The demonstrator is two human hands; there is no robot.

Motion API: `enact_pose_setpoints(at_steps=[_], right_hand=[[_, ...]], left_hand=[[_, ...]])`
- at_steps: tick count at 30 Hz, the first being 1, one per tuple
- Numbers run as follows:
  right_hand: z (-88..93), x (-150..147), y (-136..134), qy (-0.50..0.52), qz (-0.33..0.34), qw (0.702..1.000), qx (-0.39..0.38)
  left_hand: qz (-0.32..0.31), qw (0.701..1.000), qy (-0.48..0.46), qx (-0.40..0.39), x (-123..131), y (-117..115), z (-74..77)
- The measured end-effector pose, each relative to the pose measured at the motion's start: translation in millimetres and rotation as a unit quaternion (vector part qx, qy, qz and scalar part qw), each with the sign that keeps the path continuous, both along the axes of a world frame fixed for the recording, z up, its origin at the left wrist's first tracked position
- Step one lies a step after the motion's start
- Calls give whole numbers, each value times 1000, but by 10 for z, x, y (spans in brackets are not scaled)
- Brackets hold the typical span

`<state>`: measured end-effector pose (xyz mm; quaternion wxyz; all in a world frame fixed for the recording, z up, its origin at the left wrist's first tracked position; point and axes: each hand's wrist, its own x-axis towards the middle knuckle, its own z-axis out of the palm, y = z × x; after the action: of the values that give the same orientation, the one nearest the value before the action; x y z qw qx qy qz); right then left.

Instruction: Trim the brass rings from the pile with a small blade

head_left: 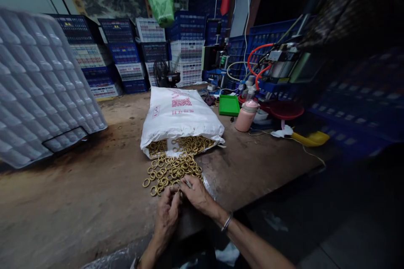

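Note:
My left hand (167,211) is closed in a pinch at the front of a pile of brass-coloured rings (173,168). What its fingertips hold is too small and too hidden to make out. Touching it from the right, my right hand (199,196) is closed round a thin, greyish metal tool (188,183), whose end sticks up between the fingers. Just beyond both hands the rings spill onto the brown table (104,206) from the mouth of a white woven sack (186,111) with red print. More rings lie inside the sack's opening.
Clear plastic trays (47,80) stand upright at left. A pink bottle (246,115), a green tray (229,105), a red dish (286,110) and a yellow scoop (312,138) sit to the right. Behind are a small fan (164,75), stacked crates (121,52) and a machine with orange hoses (280,65).

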<state>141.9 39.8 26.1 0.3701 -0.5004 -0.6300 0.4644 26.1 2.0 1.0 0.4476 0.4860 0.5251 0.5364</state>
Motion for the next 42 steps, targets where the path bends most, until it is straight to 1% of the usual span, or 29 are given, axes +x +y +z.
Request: enact_pose_setpoints(at_steps=[5,9,12,15,17,20,24,28,31,34,36,38,39,40,42], right_hand=[[-31,-6,-43,-23,6,1000,6],[-26,-20,-69,-25,25,999,-2],[-33,0,-63,-36,19,999,16],[-64,51,-79,-124,0,990,72],[-83,85,-117,-186,23,977,100],[-82,106,-186,-250,70,958,120],[-41,93,-226,-307,80,938,138],[12,76,-227,-331,87,928,147],[44,71,-229,-341,97,925,138],[21,91,-200,-361,101,919,120],[-29,120,-149,-382,81,915,103],[-79,144,-84,-387,44,917,91],[-94,147,-55,-373,27,923,87],[-101,141,-31,-344,13,935,83],[-89,102,-15,-245,-5,968,54]], left_hand=[[-29,993,-55,-102,15,-60,5],[-46,982,-117,-142,19,-102,70],[-43,976,-155,-144,22,-135,121],[-38,974,-173,-144,26,-160,150],[-30,973,-178,-144,24,-163,149],[-27,974,-183,-134,13,-157,122],[-33,981,-154,-117,0,-148,98],[-15,987,-118,-105,9,-144,131],[-9,991,-107,-76,6,-156,142],[-11,993,-101,-63,-11,-199,132],[-22,993,-97,-62,-18,-235,135],[-38,990,-119,-60,-20,-258,150],[-46,987,-143,-64,-21,-261,160],[-53,981,-174,-72,-23,-258,168],[-59,965,-241,-89,-33,-241,184]])
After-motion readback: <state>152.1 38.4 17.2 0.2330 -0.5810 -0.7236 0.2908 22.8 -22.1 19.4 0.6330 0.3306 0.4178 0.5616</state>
